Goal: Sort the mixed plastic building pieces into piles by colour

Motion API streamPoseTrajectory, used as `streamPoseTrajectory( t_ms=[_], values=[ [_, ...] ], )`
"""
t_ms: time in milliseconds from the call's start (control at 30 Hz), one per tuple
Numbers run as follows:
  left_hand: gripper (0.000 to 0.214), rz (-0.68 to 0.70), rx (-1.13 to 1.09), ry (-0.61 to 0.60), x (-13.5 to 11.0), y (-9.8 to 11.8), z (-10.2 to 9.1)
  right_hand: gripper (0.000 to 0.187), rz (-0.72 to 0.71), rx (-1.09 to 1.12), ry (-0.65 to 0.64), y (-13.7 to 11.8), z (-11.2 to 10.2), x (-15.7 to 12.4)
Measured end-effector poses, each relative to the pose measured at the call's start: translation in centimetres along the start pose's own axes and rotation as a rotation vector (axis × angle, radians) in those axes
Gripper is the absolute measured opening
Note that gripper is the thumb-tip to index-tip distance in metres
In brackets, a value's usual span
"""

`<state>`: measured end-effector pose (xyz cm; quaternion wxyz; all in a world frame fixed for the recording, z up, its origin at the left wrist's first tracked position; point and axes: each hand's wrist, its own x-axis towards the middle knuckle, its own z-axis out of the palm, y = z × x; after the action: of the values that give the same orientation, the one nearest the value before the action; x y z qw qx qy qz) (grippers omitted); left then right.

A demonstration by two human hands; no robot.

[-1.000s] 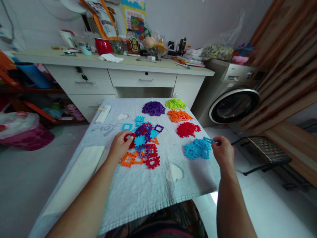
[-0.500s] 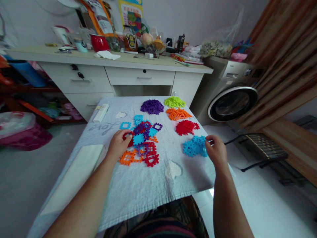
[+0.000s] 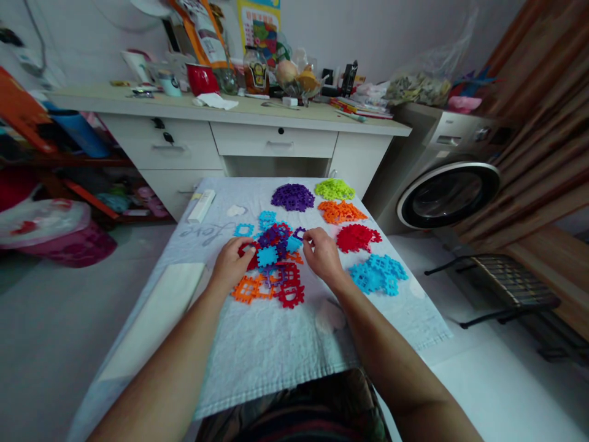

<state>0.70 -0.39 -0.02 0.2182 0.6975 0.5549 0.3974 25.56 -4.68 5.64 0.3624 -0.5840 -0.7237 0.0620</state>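
Observation:
On the cloth-covered table (image 3: 257, 350) lies a mixed heap of flat, notched plastic building pieces. My left hand (image 3: 231, 265) is at its left side, thumb and fingers closed on a red piece (image 3: 251, 255). Beside that piece is a solid light blue square (image 3: 267, 256). My right hand (image 3: 322, 253) is at the heap's right edge, its curled fingertips on a small purple square frame (image 3: 299, 232), which they partly cover. Orange pieces (image 3: 246, 288) and red ones (image 3: 290, 296) lie along the near side. A light blue frame (image 3: 243, 229) lies at the far left.
Single-colour piles line the right side: purple (image 3: 293, 197), lime green (image 3: 335, 189), orange (image 3: 341, 212), red (image 3: 358, 237) and light blue (image 3: 377, 274). A white box (image 3: 201, 206) lies far left. Beyond stand a drawer desk (image 3: 276, 142) and a washing machine (image 3: 451, 178); right, a stool (image 3: 515, 279).
My right hand has moved left from the light blue pile to the mixed heap's right edge, leaving the blue pieces behind. My left hand stays at the red piece. The view has shifted slightly.

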Motion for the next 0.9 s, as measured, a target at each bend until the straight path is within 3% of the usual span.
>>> streamPoseTrajectory(
  t_ms=[100,233,367,467,700,900],
  values=[
    [0.032,0.004,-0.005,0.000,0.1,0.0,0.0,0.013,-0.002,0.006,-0.019,1.2,0.7,-0.9],
    [0.031,0.006,-0.009,0.003,0.1,0.1,0.0,0.008,-0.111,0.052,-0.158,1.5,0.5,-1.6],
    [0.030,-0.003,-0.014,0.010,0.0,0.1,0.0,0.023,-0.242,0.105,-0.303,0.7,0.6,-1.8],
    [0.030,0.001,-0.012,0.008,0.0,0.0,0.0,0.026,-0.253,0.097,-0.329,0.2,1.4,-2.0],
    [0.028,0.007,0.000,-0.004,0.0,0.4,-0.1,0.016,-0.182,0.113,-0.268,0.4,2.5,-2.1],
    [0.028,0.016,-0.004,-0.008,0.1,0.2,-0.1,0.015,0.006,0.173,0.001,1.8,0.6,-1.1]
  ],
)
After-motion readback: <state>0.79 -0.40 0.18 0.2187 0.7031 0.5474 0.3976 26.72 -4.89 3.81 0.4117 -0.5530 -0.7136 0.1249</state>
